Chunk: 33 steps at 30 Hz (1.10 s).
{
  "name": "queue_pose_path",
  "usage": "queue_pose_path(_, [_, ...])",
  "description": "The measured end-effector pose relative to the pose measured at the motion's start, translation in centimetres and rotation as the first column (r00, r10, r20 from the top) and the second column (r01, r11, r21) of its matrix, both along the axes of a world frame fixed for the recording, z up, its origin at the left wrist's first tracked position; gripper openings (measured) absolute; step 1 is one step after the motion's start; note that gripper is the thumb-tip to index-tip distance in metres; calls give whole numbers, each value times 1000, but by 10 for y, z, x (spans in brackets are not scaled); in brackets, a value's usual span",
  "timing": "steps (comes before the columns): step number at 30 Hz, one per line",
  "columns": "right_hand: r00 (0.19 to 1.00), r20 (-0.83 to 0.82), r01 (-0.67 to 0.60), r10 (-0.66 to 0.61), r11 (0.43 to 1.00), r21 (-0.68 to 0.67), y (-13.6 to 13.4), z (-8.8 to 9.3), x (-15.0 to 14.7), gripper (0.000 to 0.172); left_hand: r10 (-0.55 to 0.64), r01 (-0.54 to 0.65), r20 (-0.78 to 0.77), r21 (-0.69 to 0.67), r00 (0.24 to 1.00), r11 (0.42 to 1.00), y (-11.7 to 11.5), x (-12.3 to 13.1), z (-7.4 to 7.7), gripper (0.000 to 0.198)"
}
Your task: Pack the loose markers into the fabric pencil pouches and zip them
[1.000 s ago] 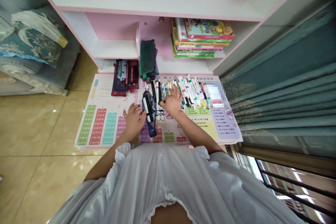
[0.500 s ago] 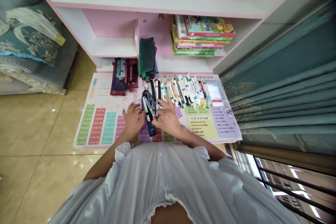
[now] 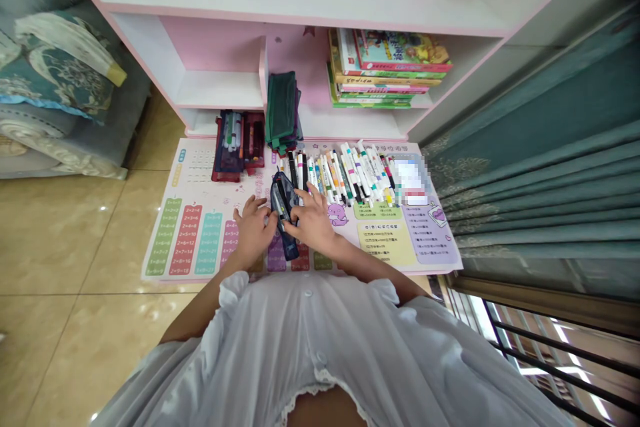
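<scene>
Navy pencil case (image 3: 289, 244) lay on the printed worktop (image 3: 195, 177) just in front of the person, its long body pointing away and its mouth gaping to show a few dark and pale pens (image 3: 281, 196) inside. Left hand (image 3: 255, 229) was at the near-left side, its fingers fanned and its thumb against the rim; whether that grip pinched the fabric I could not tell. Right hand (image 3: 316, 219) reached over the other side, thumb and forefinger drawn close together at the opening, though what they had hold of, if anything, was hidden. Settling pens in the case looked to be the step in hand, and the next move seemed to call for a steady rim and pens turned lengthwise to suit the narrow shape. The case looked thin, limp and partly see-through, tapering at its ends, so it would probably fold if pushed. Beyond it lay a row of loose markers (image 3: 353, 177), straight, smooth, mostly white barrels with coloured bands. Green mesh pouches (image 3: 281, 110) leaned in a flat stack near the shelf, and red-trimmed cases (image 3: 229, 153) bulged with pens to their left
</scene>
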State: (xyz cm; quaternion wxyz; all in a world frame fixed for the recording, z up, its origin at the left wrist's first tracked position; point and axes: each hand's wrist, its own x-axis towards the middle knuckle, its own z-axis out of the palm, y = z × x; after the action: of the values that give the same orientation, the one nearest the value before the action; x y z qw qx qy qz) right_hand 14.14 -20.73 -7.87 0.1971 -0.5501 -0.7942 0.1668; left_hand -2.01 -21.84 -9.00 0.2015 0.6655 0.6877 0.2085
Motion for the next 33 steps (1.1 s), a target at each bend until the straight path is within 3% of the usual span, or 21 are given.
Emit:
queue_pose_path(3, [997,-71,33,-30,999,42,6,-7,6,22,1,-1,1,-12,1000,1000,0,0,1,22])
queue_pose_path(5, [989,-86,123,-117,990,68,14,-13,11,22,-2,2,-1,-23,1000,1000,0,0,1,22])
queue_pose_path(10, [953,31,299,-303,951,80,37,-30,24,18,-6,6,-11,-28,1000,1000,1,-1,1,22])
queue_pose_path(16, [942,67,321,-329,942,99,45,-37,30,18,-7,7,-9,-29,1000,1000,1,0,1,23])
queue_pose_path(28, [910,301,281,-286,958,61,50,-25,21,24,4,-4,-5,-32,1000,999,0,-2,2,23])
queue_pose_path(33, [920,281,265,-273,962,67,53,-23,24,23,10,-10,-2,-39,1000,999,1,-2,3,23])
